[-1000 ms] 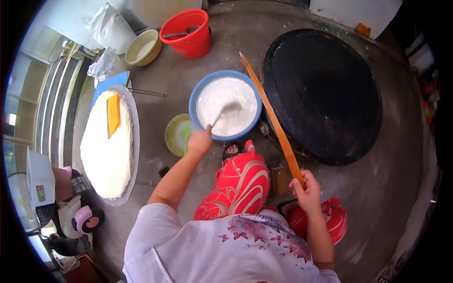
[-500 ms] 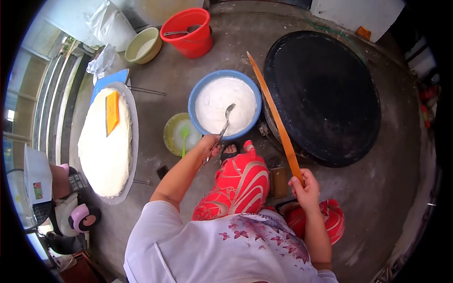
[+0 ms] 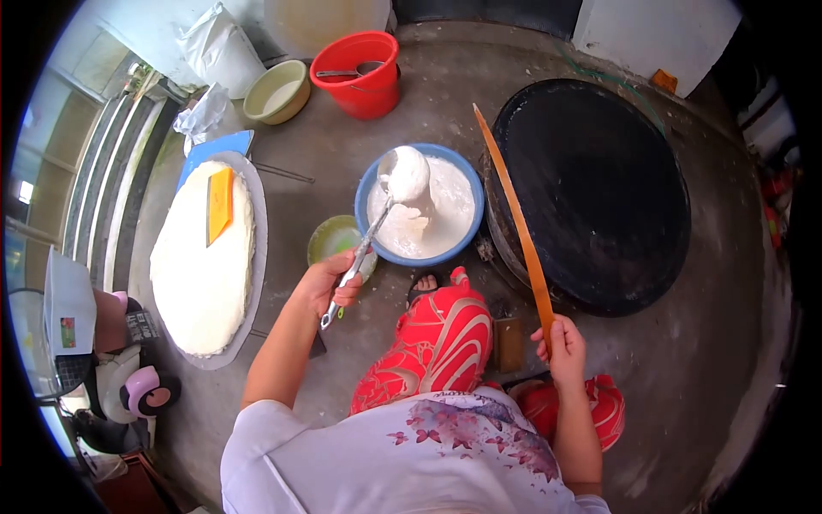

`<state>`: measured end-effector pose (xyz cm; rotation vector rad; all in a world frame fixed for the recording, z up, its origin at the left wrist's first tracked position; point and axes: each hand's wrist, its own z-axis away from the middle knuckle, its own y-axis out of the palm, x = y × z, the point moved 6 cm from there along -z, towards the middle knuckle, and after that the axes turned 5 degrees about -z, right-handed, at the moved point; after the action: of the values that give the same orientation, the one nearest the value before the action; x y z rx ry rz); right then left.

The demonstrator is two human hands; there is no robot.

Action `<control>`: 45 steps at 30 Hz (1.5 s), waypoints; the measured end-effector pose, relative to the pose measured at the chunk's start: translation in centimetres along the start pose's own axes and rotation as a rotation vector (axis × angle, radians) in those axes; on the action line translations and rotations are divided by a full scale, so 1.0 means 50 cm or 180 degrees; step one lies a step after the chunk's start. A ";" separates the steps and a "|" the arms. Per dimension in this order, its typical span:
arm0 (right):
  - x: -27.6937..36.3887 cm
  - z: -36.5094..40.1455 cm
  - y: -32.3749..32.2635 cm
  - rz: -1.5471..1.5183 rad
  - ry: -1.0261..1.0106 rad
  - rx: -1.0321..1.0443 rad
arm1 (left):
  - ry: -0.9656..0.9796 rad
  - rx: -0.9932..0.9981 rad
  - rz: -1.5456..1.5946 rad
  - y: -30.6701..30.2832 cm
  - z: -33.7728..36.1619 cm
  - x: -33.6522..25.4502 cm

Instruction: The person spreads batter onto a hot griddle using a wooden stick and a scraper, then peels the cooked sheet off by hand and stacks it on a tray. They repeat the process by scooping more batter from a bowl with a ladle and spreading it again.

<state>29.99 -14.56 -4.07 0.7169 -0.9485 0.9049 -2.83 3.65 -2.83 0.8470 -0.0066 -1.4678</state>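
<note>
Orange and flat, a scraper (image 3: 220, 204) lay on a white doughy slab (image 3: 199, 274). Next, the left hand (image 3: 336, 281) closed its thumb and curled fingers round the handle of a metal ladle (image 3: 377, 224), whose heaped white batter (image 3: 409, 174) hung over a blue basin (image 3: 425, 260) of the same. The right hand (image 3: 562, 349) pinched the lower end of a wooden strip (image 3: 522, 236) slanting beside the black griddle (image 3: 599, 197).

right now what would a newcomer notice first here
The large round black griddle dominates the right side. In the middle, the left hand holds a metal ladle heaped with white batter over a blue plastic basin. Bright red, a plastic bucket stands behind.
</note>
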 end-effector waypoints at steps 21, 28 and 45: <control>-0.016 0.000 -0.028 -0.0253 0.0065 -0.0068 | -0.0790 -0.0761 0.0864 -0.093 -0.216 0.153; -0.008 0.013 -0.027 -0.0283 0.0099 -0.0112 | -0.0494 -0.0690 0.0370 -0.080 -0.100 0.100; 0.000 0.017 -0.036 -0.0251 0.0112 -0.0104 | 0.1016 -0.0102 -0.0443 0.156 0.091 -0.107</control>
<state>31.28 -16.05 -3.93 0.7036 -0.8959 0.8285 0.80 5.04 6.93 1.0644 0.3194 -1.4425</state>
